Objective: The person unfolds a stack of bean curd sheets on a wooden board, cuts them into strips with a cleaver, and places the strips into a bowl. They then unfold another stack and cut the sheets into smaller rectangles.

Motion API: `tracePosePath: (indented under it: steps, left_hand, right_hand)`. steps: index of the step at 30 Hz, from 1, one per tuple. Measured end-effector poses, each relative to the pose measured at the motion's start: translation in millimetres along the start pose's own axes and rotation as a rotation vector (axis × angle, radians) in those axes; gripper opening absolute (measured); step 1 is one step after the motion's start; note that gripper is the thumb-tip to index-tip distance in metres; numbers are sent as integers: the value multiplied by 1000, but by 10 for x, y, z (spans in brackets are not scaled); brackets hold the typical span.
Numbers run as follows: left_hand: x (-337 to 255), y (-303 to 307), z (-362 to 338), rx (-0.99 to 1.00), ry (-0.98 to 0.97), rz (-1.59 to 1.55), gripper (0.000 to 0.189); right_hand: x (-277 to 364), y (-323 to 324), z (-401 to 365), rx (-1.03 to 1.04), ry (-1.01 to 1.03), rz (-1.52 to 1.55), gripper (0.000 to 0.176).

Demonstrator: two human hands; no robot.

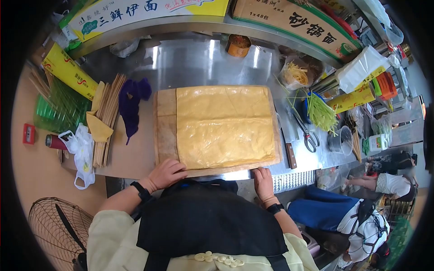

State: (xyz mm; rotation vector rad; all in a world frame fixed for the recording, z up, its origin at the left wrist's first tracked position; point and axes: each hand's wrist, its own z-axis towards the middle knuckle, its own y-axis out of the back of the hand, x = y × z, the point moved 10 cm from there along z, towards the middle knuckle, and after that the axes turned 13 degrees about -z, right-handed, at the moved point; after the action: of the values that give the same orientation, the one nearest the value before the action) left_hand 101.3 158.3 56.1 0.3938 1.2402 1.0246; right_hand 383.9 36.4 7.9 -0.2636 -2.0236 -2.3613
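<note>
A wide, shiny yellow sheet [224, 128], which looks like bean curd skin, lies flat over most of a wooden cutting board [166, 135]. A crease crosses its middle. At the board's front left corner, my left hand [168, 174] has its bent fingers closed over the edge, close to the sheet's corner. My right hand [263, 182] is curled against the board's front edge towards the right, its fingertips partly hidden. Beside the board on the right lie a knife [290, 151] with a wooden handle and a pair of scissors [311, 139].
Wooden skewers [108, 119], a purple cloth [130, 106] and a white plastic bag [82, 153] lie on the left. Shredded greens [322, 112], a clear tub [340, 140] and a noodle bowl [294, 74] stand right. A fan [58, 228] is low left; other people are at far right.
</note>
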Motion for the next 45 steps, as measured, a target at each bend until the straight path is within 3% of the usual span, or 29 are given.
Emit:
tracePosePath:
  steps: [8,11,13,15,18,20,22,26,29,35,38,42,43,45]
  left_hand:
    - [35,-21,-403,14,189,36,20]
    - [107,58,-690,57,284,70,21]
    - [311,244,-1008,43,486,21,21]
    - [858,513,-1644,-59,832,117,22]
    - [827,1025,-1372,-323,792,328,24]
    - [830,947,-865,-349,663,272,29]
    - [806,685,-282,-316,543,202,37]
    - [414,153,875,-3,362,225,50]
    - [363,-236,1099,149,321,219,55]
    - [415,-354,1041,142,349,238,57]
    - [421,-335,1021,109,331,206,57]
    - [400,-294,979,111,293,122,55]
    - [392,-305,951,118,260,106,54]
    - [380,-322,900,148,193,89,53]
  right_hand:
    - [-142,90,29,3,-17,30,18]
    - [-463,28,-91,37,-62,-57,15]
    - [-852,135,-140,26,-129,-151,13]
    - [-1073,544,-98,-71,-230,-188,14]
    - [-1289,884,69,-148,-346,-191,23]
    - [-1405,805,162,-194,-357,-193,27]
    - [-1539,473,216,-120,-368,-198,37]
    - [-1603,195,374,-49,-370,-180,51]
    - [-1697,123,432,-5,-409,-194,54]
    - [-1948,233,548,35,-528,-129,62]
    - [-1898,424,537,30,-546,-62,57]
    - [-1588,740,483,-79,-525,5,40]
    - [-1433,864,452,-92,-564,55,25]
    - [-1255,917,337,-229,-596,251,20]
